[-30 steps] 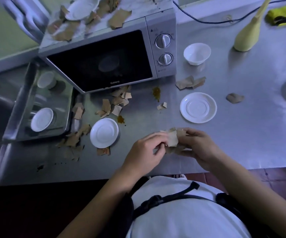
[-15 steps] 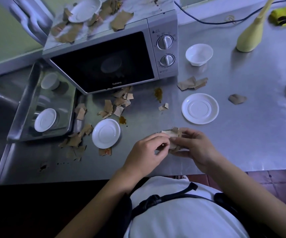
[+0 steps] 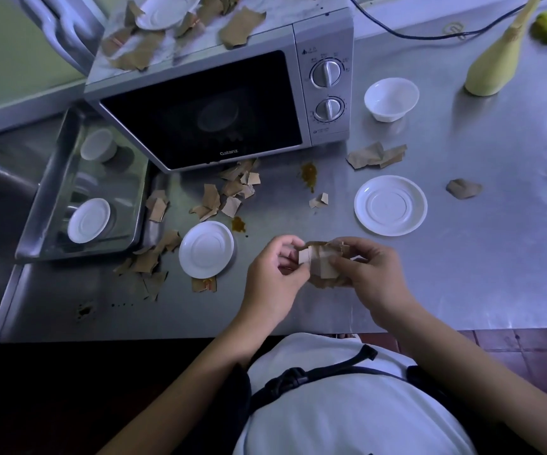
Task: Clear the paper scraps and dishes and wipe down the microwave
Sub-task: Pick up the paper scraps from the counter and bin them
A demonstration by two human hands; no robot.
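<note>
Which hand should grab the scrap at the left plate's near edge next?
Probably the left hand: that scrap lies on its side, close by, while the right hand holds most of the paper bundle and sits farther away.

We see brown paper scraps (image 3: 229, 195); white saucers (image 3: 390, 205); silver microwave (image 3: 326, 37), black door; grey steel desk (image 3: 462, 257); yellow bottle (image 3: 492, 67); mustard stains (image 3: 309, 174).
</note>
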